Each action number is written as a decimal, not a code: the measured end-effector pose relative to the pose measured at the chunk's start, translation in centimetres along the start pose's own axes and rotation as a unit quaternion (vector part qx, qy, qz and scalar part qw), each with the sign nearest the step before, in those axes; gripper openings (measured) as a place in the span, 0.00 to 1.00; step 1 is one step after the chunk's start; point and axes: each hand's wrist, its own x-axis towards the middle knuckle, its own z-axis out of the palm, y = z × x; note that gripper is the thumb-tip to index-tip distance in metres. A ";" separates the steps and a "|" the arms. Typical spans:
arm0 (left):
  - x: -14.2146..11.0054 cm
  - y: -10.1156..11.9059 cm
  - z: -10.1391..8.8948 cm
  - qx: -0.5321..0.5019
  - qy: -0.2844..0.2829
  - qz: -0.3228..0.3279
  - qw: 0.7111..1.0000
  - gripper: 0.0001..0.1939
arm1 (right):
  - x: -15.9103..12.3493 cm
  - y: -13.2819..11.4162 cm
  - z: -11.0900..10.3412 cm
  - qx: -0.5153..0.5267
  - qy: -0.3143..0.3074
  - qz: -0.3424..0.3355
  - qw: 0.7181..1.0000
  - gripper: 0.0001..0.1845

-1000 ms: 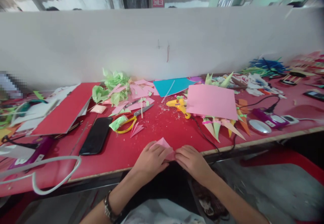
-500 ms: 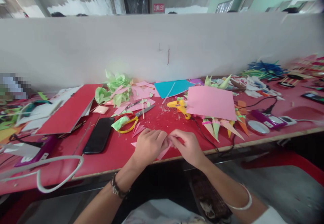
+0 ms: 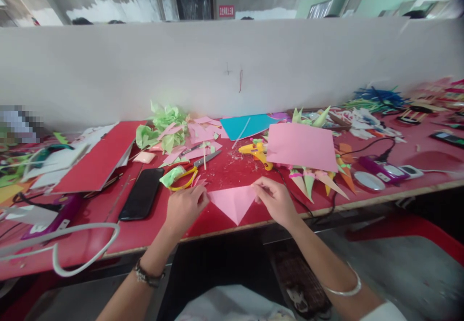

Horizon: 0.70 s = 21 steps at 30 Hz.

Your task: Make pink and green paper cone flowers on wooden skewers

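Note:
A pink paper triangle (image 3: pixel 235 203), creased down its middle, spans the gap between my two hands with one corner pointing toward me. My left hand (image 3: pixel 185 207) pinches its left corner, and my right hand (image 3: pixel 274 200) pinches the right one. Just beyond my left hand, a small folded pink paper piece (image 3: pixel 198 182) partly shows. Yellow-handled scissors (image 3: pixel 188 178) lie beyond that, a crumpled light green scrap (image 3: pixel 174 176) at their handles. A yellow glue gun (image 3: pixel 258 153) rests past my right hand, beside a flat pink sheet (image 3: pixel 302 147).
A black phone (image 3: pixel 142 194) lies left of my left hand. Red card (image 3: pixel 97 159) covers white sheets farther left. Under the pink sheet, paper cones (image 3: pixel 310 183) poke out. A teal sheet (image 3: pixel 242 126) lies by the partition (image 3: pixel 203 69). Purple power strips (image 3: pixel 384 170) with cables sit at both sides.
My hands have moved apart from a close pinch. The pink paper between them now shows opened out as a wide triangle. My left hand shifted left, covering most of the folded pink piece.

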 end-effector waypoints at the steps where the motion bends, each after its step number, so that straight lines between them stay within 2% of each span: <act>1: 0.0 -0.1 0.1 -0.001 -0.006 -0.008 1.000 0.09 | 0.1 0.2 0.1 0.012 -0.001 0.007 1.000 0.11; 5: 0.0 -0.9 0.3 -0.030 -0.024 -0.092 0.995 0.09 | 0.5 1.0 0.1 0.055 0.031 0.034 0.997 0.11; 6: 0.0 -1.0 0.4 -0.068 -0.031 -0.118 0.990 0.09 | 0.5 1.3 0.2 0.072 0.052 0.043 0.995 0.11; 8: -0.1 -0.8 0.5 -0.210 -0.049 -0.133 0.967 0.09 | 0.5 1.9 0.7 0.127 0.081 0.068 0.986 0.11; 9: -0.1 -0.5 0.6 -0.302 -0.058 -0.126 0.943 0.10 | 0.5 2.3 1.3 0.163 0.085 0.083 0.979 0.11; 11: -0.3 0.5 1.0 -0.470 -0.072 -0.103 0.874 0.11 | 0.4 2.7 2.7 0.240 0.072 0.114 0.961 0.12; 13: -0.4 1.6 1.3 -0.560 -0.084 -0.100 0.818 0.13 | 0.3 2.9 4.2 0.301 0.076 0.130 0.942 0.12; 15: -0.6 2.4 1.5 -0.592 -0.100 -0.101 0.793 0.14 | 0.2 2.9 5.3 0.344 0.073 0.140 0.926 0.11; 21: -1.5 2.6 1.8 -0.626 -0.101 -0.079 0.769 0.21 | -0.1 2.7 6.0 0.390 0.038 0.177 0.903 0.12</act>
